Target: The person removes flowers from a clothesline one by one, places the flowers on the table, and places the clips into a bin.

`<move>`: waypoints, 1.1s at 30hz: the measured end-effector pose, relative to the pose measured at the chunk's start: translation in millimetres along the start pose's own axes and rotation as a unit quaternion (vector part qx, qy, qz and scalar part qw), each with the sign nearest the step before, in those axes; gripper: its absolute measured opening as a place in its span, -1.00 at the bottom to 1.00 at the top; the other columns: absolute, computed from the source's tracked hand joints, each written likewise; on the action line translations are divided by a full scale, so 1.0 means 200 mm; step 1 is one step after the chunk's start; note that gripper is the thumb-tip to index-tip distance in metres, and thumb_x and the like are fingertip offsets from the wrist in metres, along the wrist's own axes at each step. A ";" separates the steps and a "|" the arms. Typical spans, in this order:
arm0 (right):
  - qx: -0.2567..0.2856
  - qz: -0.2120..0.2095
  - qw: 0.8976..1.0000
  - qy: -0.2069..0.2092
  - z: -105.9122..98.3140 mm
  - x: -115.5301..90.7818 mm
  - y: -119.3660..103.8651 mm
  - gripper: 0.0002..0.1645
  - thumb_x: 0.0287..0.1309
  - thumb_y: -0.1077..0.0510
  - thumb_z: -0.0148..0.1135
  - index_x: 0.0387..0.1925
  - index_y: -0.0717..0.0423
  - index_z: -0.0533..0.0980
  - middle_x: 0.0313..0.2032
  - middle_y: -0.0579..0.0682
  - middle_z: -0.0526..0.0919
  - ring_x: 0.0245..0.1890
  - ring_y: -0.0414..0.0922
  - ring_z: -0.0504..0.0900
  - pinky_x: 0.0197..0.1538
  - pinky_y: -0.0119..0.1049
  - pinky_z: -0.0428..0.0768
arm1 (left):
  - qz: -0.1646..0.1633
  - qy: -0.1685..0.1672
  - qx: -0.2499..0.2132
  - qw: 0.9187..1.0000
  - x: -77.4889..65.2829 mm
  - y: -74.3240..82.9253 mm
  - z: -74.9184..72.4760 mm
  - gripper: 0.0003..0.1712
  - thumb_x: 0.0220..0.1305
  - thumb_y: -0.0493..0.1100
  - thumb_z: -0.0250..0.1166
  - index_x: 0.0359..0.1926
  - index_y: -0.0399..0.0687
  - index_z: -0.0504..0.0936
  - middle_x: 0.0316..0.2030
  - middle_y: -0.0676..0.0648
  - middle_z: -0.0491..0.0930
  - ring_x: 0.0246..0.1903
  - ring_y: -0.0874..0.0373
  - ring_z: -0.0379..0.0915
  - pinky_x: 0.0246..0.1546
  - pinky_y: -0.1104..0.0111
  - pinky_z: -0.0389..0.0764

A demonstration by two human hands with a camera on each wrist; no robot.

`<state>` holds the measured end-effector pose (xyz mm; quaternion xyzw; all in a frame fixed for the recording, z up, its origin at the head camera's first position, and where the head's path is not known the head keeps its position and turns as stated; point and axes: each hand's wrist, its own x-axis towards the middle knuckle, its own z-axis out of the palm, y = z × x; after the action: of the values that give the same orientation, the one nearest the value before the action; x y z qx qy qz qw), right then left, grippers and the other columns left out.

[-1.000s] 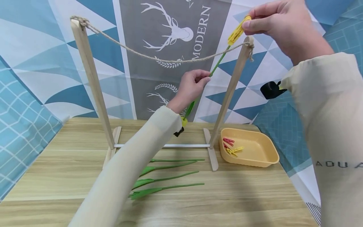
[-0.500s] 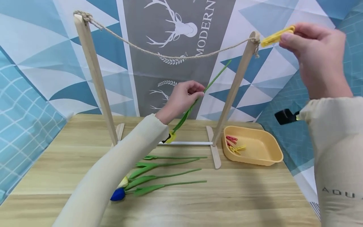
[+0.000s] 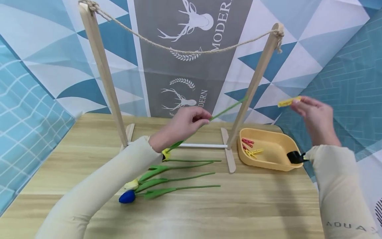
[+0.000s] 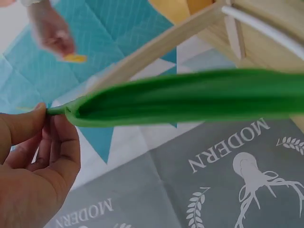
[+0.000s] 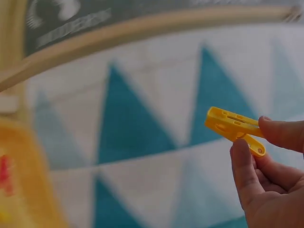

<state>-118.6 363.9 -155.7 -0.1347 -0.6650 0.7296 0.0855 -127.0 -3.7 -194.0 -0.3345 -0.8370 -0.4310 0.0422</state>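
Observation:
My left hand (image 3: 188, 121) pinches the thin green stem (image 3: 228, 109) of an artificial tulip between thumb and fingers. The stem's bare end slopes up to the right, overlapping the right post, and its long leaf (image 4: 180, 97) fills the middle of the left wrist view. Beside the wrist a yellow patch (image 3: 165, 153) shows at the lower end; the forearm hides part of the flower. Out to the right, my right hand (image 3: 317, 114) holds a yellow clothespin (image 5: 232, 124) by its handle ends, thumb on one and fingers on the other. A sagging rope (image 3: 191, 52) hangs above both hands.
Two wooden posts (image 3: 104, 71) carry the rope, joined low down by a white rod (image 3: 206, 145). An orange basin (image 3: 277, 152) with red and yellow clothespins stands right of the stand. Several tulips lie on the table, including a blue bud (image 3: 127, 196) and a yellow bud (image 3: 131, 184).
The right hand has moved away from the stem's end, right and then down, with the yellow clothespin. The left hand has lowered the tulip below the rope, tilting its stem flatter.

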 end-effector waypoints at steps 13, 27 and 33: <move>0.020 0.131 0.991 0.029 -0.25 0.05 0.56 -0.56 0.00 0.10 0.37 -0.02 -0.02 0.51 0.13 -0.13 0.40 -0.31 -0.38 0.65 -0.22 -0.55 0.60 | 0.129 -0.119 0.184 0.967 -0.45 0.12 0.16 -0.85 0.26 -0.29 0.18 -0.18 -0.14 0.65 -0.35 0.00 0.57 -0.31 0.22 0.53 -0.24 0.50 0.57; -0.053 0.194 0.977 0.068 -0.29 0.05 0.71 -0.64 0.10 0.10 0.29 -0.16 0.07 0.32 -0.43 -0.19 0.51 -0.45 -0.31 0.64 -0.26 -0.51 0.63 | 0.141 -0.148 0.385 0.900 -0.74 0.08 0.41 -0.82 0.00 -0.41 0.25 -0.40 -0.04 0.55 -0.47 0.05 0.44 -0.49 0.26 0.28 -0.51 0.50 0.41; -0.149 0.238 0.955 0.096 -0.30 0.06 0.74 -0.71 0.16 -0.05 0.19 -0.18 -0.07 0.33 -0.26 -0.18 0.43 -0.41 -0.36 0.62 0.07 -0.42 0.52 | 0.118 -0.155 0.419 0.887 -0.82 0.02 0.55 -0.85 -0.02 -0.36 0.28 -0.46 -0.01 0.57 -0.51 0.06 0.45 -0.50 0.25 0.34 -0.59 0.48 0.38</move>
<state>-102.8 410.1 -309.5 -0.3696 -0.7033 0.6054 -0.0484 26.4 -6.6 -318.7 -0.4443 -0.8901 0.0249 0.0983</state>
